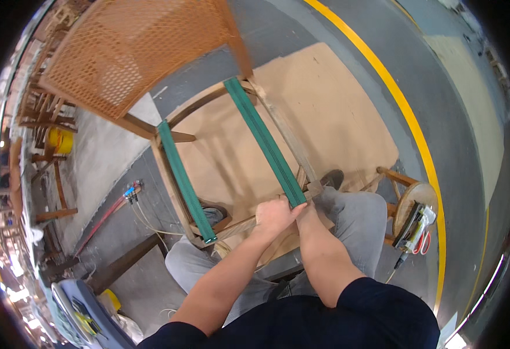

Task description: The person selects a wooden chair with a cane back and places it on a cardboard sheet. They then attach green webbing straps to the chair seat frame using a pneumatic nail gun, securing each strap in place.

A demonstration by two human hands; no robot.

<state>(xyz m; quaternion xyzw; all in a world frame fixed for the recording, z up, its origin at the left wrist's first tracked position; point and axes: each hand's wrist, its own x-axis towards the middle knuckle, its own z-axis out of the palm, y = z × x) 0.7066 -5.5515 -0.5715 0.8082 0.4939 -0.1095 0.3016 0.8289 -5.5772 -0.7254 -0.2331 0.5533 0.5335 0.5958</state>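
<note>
A wooden chair frame (pixel 284 135) with a woven cane back (pixel 144 49) stands before me, its front rail at my knees. Two green webbing straps cross its seat opening from back to front. The right strap (pixel 265 141) runs taut down to the front rail, where both my hands meet. My left hand (pixel 275 214) is closed on this strap's near end, thumb pointing right. Beside it, my right hand (pixel 307 212) grips the same end, its fingers mostly hidden below. The left strap (pixel 184 181) lies along the left side rail, its cut end over the front corner.
A small round stool (pixel 416 195) at my right carries a stapler-like tool (pixel 411 228) and red-handled scissors (pixel 423 243). Air hoses with a blue fitting (pixel 132 191) lie at left. Cardboard (pixel 336 110) covers the floor under the chair. A yellow line (pixel 397 93) curves past on the right.
</note>
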